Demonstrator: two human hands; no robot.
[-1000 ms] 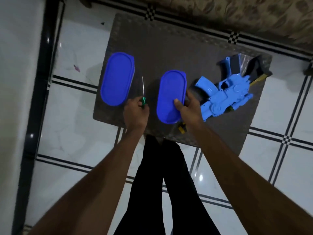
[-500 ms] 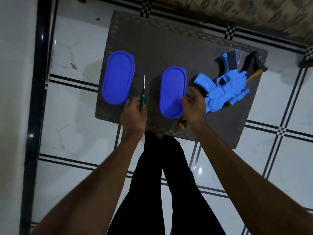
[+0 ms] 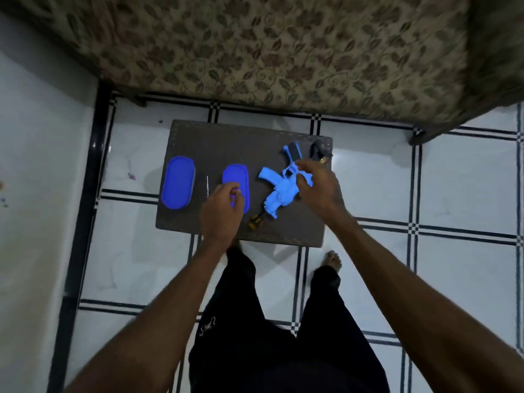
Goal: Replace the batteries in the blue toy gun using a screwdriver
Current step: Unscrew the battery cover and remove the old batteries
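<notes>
On the dark counter [image 3: 221,137], my right hand [image 3: 317,188] reaches loose for the blue toy gun [image 3: 279,191]. My left hand [image 3: 222,209] holds nothing. Next I grab the screwdriver [image 3: 207,186].

Dark mat [image 3: 215,143] with gun [image 3: 279,191], lids [image 3: 178,181].

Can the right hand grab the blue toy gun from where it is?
Probably yes. The right hand hovers right over the blue toy gun on the mat, fingers spread, with nothing between them.
</notes>
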